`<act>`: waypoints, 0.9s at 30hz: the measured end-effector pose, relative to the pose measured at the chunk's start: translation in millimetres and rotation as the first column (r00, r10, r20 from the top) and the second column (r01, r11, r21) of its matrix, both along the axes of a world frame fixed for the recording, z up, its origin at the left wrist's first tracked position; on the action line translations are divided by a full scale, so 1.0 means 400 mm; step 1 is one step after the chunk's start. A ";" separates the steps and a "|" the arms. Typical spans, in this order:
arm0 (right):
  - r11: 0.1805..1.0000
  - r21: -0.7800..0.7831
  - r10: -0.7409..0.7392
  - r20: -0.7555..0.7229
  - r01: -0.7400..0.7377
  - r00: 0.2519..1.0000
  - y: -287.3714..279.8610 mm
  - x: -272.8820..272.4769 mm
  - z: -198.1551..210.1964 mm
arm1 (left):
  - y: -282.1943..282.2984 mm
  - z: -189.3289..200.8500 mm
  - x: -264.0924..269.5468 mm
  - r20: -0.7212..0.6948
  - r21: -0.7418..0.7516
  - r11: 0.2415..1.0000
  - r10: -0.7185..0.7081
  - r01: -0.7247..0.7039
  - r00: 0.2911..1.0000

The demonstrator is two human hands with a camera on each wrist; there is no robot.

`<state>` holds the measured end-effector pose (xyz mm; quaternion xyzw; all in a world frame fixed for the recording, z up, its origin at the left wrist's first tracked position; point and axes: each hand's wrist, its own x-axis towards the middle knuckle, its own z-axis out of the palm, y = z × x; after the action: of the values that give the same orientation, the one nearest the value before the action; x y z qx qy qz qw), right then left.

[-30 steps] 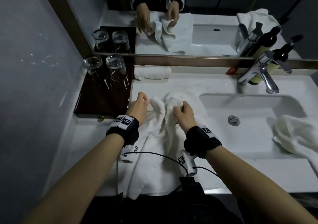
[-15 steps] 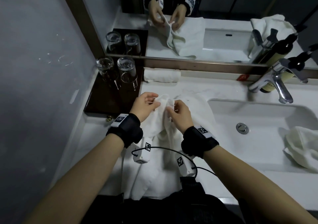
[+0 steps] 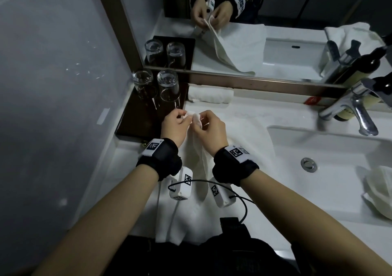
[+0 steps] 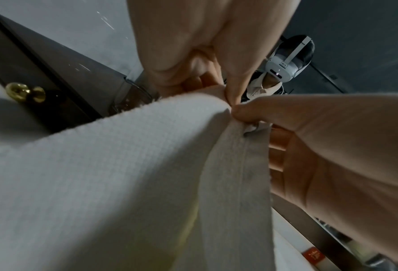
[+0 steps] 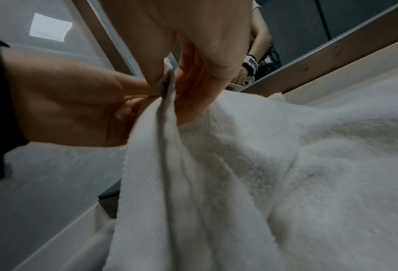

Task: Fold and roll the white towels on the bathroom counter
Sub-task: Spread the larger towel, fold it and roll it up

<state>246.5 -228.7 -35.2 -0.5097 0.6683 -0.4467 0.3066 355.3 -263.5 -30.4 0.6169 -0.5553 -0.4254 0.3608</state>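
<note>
A white towel [image 3: 198,165] hangs from both hands down to the counter's front edge, with its other half spread towards the basin. My left hand [image 3: 186,117] and right hand [image 3: 199,121] meet above it, each pinching the towel's top corner. In the left wrist view the left hand [image 4: 230,102] pinches the towel [image 4: 123,174] edge against the right hand [image 4: 239,111]. From the right wrist, the right hand [image 5: 170,80] and left hand [image 5: 151,91] nip the hem of the towel [image 5: 262,165]. A rolled towel [image 3: 210,94] lies by the mirror. Another crumpled towel [image 3: 379,193] sits at the right.
A dark tray [image 3: 137,123] with two upturned glasses [image 3: 167,87] stands left of the hands. The sink basin [image 3: 331,146], faucet [image 3: 358,110] and dark bottles [image 3: 360,72] are on the right. The mirror [image 3: 254,21] backs the counter. A wall closes the left.
Both hands have risen off the bunched towel and come together, lifting its corners so that it hangs below them. The head view has tipped closer to the counter.
</note>
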 end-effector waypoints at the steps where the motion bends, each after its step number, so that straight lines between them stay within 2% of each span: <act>1: 1.000 0.002 0.013 -0.004 -0.013 1.000 -0.001 0.004 -0.002 | -0.001 0.001 0.003 0.006 -0.004 1.000 -0.002 0.002 1.000; 6: 0.996 -0.014 0.086 -0.030 -0.087 0.996 0.012 0.026 -0.002 | -0.004 -0.003 0.013 0.062 0.002 1.000 -0.022 0.022 0.998; 9: 0.972 -0.057 0.227 -0.003 -0.227 0.974 0.023 0.038 0.004 | -0.008 0.000 0.013 -0.024 0.065 0.998 -0.026 0.027 0.999; 11: 0.952 -0.012 0.307 0.026 -0.307 0.951 0.022 0.031 0.002 | -0.008 -0.001 0.023 -0.052 0.061 0.996 -0.064 0.067 0.997; 12: 0.953 0.016 0.302 0.055 -0.304 0.952 0.019 0.021 0.000 | -0.010 -0.003 0.031 -0.031 0.047 0.995 -0.087 0.089 0.996; 14: 0.980 0.006 0.196 0.057 -0.197 0.979 0.007 -0.013 -0.004 | -0.015 -0.009 0.047 0.047 0.029 0.992 -0.120 0.119 0.992; 16: 0.993 -0.016 0.114 -0.028 -0.114 0.993 -0.012 -0.061 -0.006 | -0.020 -0.011 0.057 0.097 0.024 0.989 -0.146 0.144 0.985; 17: 0.989 0.014 0.146 -0.074 -0.145 0.987 -0.024 -0.085 -0.004 | -0.023 -0.009 0.058 0.111 0.022 0.987 -0.162 0.161 0.981; 20: 0.908 0.214 0.406 -0.230 -0.361 0.885 -0.059 -0.138 0.002 | -0.032 0.003 0.058 0.121 0.009 0.976 -0.217 0.218 0.969; 23: 0.855 0.331 0.508 -0.378 -0.400 0.774 -0.088 -0.164 -0.007 | -0.042 0.013 0.059 0.125 0.003 0.976 -0.218 0.220 0.968; 25: 0.880 0.306 0.465 -0.389 -0.364 0.795 -0.101 -0.184 -0.024 | -0.051 0.013 0.063 0.146 0.009 0.979 -0.201 0.202 0.969; 27: 0.916 0.245 0.386 -0.319 -0.318 0.866 -0.109 -0.214 -0.044 | -0.064 0.010 0.070 0.161 0.027 0.983 -0.185 0.183 0.970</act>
<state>160.9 -272.5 -52.8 -0.6660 0.6466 -0.2181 0.3013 383.3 -288.9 -26.2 0.5977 -0.6350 -0.4086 0.2695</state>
